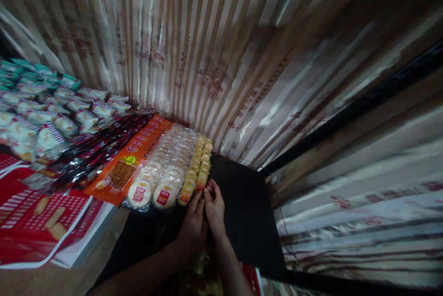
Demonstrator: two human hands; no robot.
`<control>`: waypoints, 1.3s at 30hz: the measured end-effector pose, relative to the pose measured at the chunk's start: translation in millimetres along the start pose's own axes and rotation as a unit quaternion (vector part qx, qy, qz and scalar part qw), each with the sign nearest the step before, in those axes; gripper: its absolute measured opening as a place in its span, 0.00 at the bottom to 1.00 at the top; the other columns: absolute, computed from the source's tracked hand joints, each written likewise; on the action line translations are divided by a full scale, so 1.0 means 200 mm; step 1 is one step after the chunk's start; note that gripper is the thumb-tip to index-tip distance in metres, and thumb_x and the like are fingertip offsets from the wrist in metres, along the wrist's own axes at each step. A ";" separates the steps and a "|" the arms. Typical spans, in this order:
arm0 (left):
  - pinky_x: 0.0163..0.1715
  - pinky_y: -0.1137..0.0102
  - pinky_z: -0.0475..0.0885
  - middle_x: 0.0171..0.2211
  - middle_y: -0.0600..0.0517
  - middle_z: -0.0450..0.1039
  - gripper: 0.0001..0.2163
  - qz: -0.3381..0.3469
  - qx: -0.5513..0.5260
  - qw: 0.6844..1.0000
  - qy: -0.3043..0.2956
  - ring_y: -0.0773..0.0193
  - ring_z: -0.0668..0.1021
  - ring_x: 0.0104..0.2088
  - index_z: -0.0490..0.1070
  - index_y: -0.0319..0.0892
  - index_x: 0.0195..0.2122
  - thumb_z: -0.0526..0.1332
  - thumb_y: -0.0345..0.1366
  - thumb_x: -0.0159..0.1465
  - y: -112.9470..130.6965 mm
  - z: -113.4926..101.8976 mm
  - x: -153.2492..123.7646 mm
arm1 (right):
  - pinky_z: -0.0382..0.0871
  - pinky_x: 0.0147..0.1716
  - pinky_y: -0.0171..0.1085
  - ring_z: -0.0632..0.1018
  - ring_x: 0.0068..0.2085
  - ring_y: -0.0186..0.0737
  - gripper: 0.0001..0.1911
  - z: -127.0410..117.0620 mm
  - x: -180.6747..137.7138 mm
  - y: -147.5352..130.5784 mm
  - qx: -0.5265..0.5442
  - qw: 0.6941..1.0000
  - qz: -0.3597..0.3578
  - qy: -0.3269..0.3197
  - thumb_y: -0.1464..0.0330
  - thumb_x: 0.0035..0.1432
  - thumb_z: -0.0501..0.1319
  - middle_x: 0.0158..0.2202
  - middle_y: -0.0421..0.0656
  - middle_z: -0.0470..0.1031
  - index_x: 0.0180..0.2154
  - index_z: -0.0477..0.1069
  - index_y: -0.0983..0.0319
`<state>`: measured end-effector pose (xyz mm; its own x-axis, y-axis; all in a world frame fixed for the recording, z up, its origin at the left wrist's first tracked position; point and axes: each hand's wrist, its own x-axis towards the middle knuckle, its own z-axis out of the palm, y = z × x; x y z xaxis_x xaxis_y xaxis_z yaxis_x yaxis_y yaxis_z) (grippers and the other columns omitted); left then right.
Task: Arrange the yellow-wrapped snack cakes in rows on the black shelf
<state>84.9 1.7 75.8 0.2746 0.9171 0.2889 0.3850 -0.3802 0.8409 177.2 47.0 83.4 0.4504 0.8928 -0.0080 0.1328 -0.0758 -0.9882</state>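
Two short rows of small yellow snack packets (189, 180) lie side by side on a black tabletop (247, 208). At the near end of the right-hand row, my left hand (194, 224) and my right hand (215, 206) meet with fingertips almost together. Both hands are closed in a pinch at the front yellow packet (201, 182), partly covering it. Left of these rows are two rows of round white rice crackers (165, 193) in clear wrap. Beyond them lies an orange bag of stick snacks (129, 162).
Dark red-black packets (104, 148), striped white packets (50, 141) and green packets (44, 72) continue leftward. A red and white printed bag (38, 227) hangs at lower left. Pleated printed sheeting (207, 56) stands behind, with a black bar (346, 116) at right. Gold wrappers (202, 268) show below my forearms.
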 end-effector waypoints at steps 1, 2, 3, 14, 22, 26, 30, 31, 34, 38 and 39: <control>0.61 0.55 0.54 0.62 0.36 0.51 0.25 0.001 0.001 1.000 0.002 0.54 0.54 0.63 0.54 0.29 0.59 0.47 0.28 0.60 0.00 0.00 0.00 | 0.68 0.49 0.42 0.73 0.49 0.44 0.27 0.00 0.00 0.00 0.004 1.000 0.000 -0.010 0.60 0.50 0.58 0.51 0.51 0.70 0.51 0.65 0.64; 0.61 0.54 0.54 0.62 0.37 0.51 0.25 0.000 0.002 1.000 0.004 0.54 0.54 0.63 0.54 0.29 0.60 0.47 0.28 0.60 -0.01 0.00 0.01 | 0.67 0.50 0.42 0.73 0.50 0.44 0.26 0.01 0.00 -0.01 0.006 1.000 -0.003 -0.020 0.60 0.50 0.57 0.51 0.51 0.71 0.51 0.66 0.63; 0.61 0.54 0.54 0.62 0.37 0.51 0.25 -0.005 0.002 1.000 0.004 0.54 0.54 0.63 0.53 0.30 0.60 0.47 0.28 0.60 -0.01 0.00 0.01 | 0.66 0.51 0.42 0.73 0.50 0.44 0.25 0.01 -0.01 -0.01 0.005 0.999 -0.008 -0.031 0.60 0.51 0.57 0.50 0.50 0.71 0.50 0.67 0.63; 0.61 0.56 0.55 0.63 0.38 0.48 0.24 -0.009 -0.005 1.000 -0.011 0.55 0.53 0.63 0.49 0.32 0.62 0.46 0.32 0.64 -0.02 0.01 0.01 | 0.61 0.55 0.41 0.70 0.54 0.42 0.25 0.00 0.01 -0.01 -0.056 0.994 -0.042 -0.083 0.61 0.53 0.55 0.54 0.47 0.68 0.53 0.65 0.61; 0.59 0.55 0.58 0.61 0.39 0.54 0.21 0.001 0.013 1.000 0.004 0.55 0.58 0.61 0.58 0.34 0.57 0.47 0.30 0.62 -0.02 -0.01 0.00 | 0.61 0.55 0.42 0.69 0.54 0.42 0.24 -0.04 -0.11 -0.02 -0.033 0.999 -0.010 0.001 0.61 0.53 0.55 0.54 0.49 0.68 0.51 0.66 0.63; 0.56 0.56 0.62 0.55 0.39 0.62 0.20 0.034 0.049 0.998 -0.008 0.55 0.64 0.57 0.66 0.33 0.48 0.47 0.25 0.55 0.00 -0.05 -0.03 | 0.67 0.47 0.40 0.73 0.49 0.43 0.22 -0.13 -0.28 -0.03 0.013 0.999 -0.009 0.046 0.58 0.53 0.56 0.49 0.50 0.72 0.46 0.67 0.63; 0.50 0.63 0.67 0.44 0.44 0.69 0.16 0.084 0.043 0.992 -0.079 0.59 0.70 0.48 0.70 0.39 0.40 0.47 0.26 0.56 0.06 -0.07 -0.15 | 0.69 0.38 0.37 0.76 0.39 0.41 0.19 -0.28 -0.51 0.03 -0.005 0.997 -0.004 0.074 0.56 0.55 0.54 0.38 0.48 0.76 0.40 0.69 0.63; 0.48 0.64 0.68 0.42 0.44 0.70 0.15 0.087 0.037 0.990 -0.106 0.60 0.71 0.45 0.71 0.39 0.39 0.47 0.27 0.57 0.07 -0.07 -0.20 | 0.69 0.37 0.37 0.76 0.36 0.40 0.18 -0.32 -0.56 0.06 -0.021 0.997 0.000 0.076 0.55 0.55 0.53 0.35 0.46 0.76 0.38 0.70 0.62; 0.45 0.67 0.69 0.41 0.46 0.72 0.14 0.071 0.019 0.976 -0.206 0.61 0.73 0.43 0.71 0.40 0.39 0.48 0.27 0.58 0.08 -0.03 -0.37 | 0.68 0.35 0.37 0.76 0.33 0.41 0.17 -0.41 -0.68 0.16 -0.103 0.993 0.013 0.061 0.55 0.55 0.52 0.31 0.45 0.76 0.31 0.71 0.60; 0.49 0.66 0.67 0.47 0.44 0.70 0.18 -0.033 0.046 0.970 -0.236 0.60 0.72 0.47 0.69 0.39 0.44 0.50 0.24 0.54 0.07 0.03 -0.51 | 0.67 0.40 0.40 0.77 0.38 0.45 0.16 -0.44 -0.73 0.29 -0.204 0.978 0.023 0.016 0.57 0.53 0.53 0.37 0.47 0.78 0.35 0.73 0.59; 0.50 0.65 0.66 0.47 0.43 0.70 0.19 -0.065 0.056 0.970 -0.229 0.59 0.72 0.48 0.69 0.39 0.45 0.50 0.24 0.54 0.06 0.04 -0.52 | 0.67 0.41 0.41 0.77 0.40 0.46 0.16 -0.43 -0.73 0.32 -0.216 0.976 0.023 0.007 0.58 0.53 0.53 0.39 0.48 0.78 0.37 0.73 0.59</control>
<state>67.6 -99.0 52.0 0.5703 0.8183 -0.0713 0.5282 -0.2989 0.7948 195.7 -126.4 34.4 0.4757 0.8784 -0.0463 0.4704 -0.2985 -0.8305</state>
